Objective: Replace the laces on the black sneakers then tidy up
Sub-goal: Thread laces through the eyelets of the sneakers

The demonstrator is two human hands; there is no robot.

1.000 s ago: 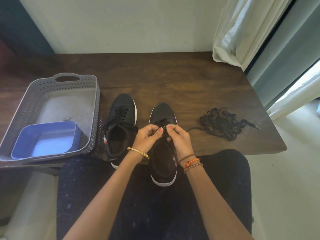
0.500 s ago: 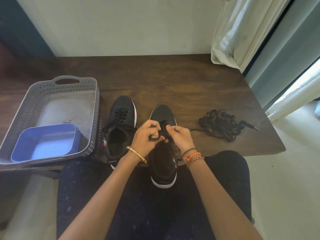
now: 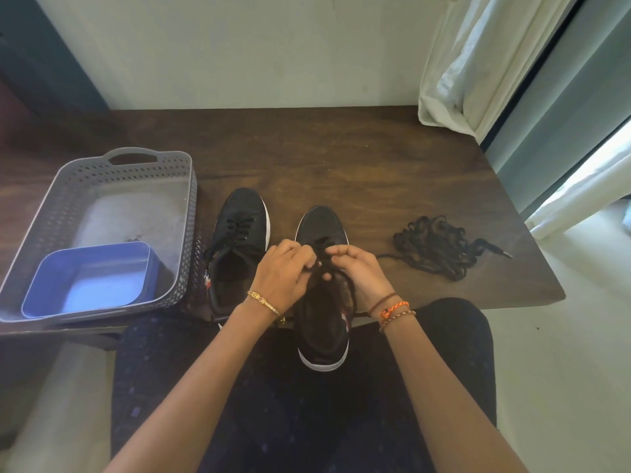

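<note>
Left hand (image 3: 285,274) and right hand (image 3: 358,271), fingers curled, pinch the black lace (image 3: 319,254) over the right sneaker (image 3: 322,302), its heel overhanging the table's (image 3: 341,158) near edge. Left sneaker (image 3: 240,244) just beside it, laced. Loose laces (image 3: 437,247) near the right edge. Grey basket (image 3: 102,230) at left, holding a blue tub (image 3: 88,278).

Dark wooden table (image 3: 341,158): serves as reference surface, set against a pale wall (image 3: 239,46). Grey perforated basket (image 3: 68,186) sits at the table's left end, handle cut-out on its far side. Blue rectangular tub (image 3: 88,281) stands inside the basket (near corner). White curtain (image 3: 478,56) hangs beyond the table's far right corner.
</note>
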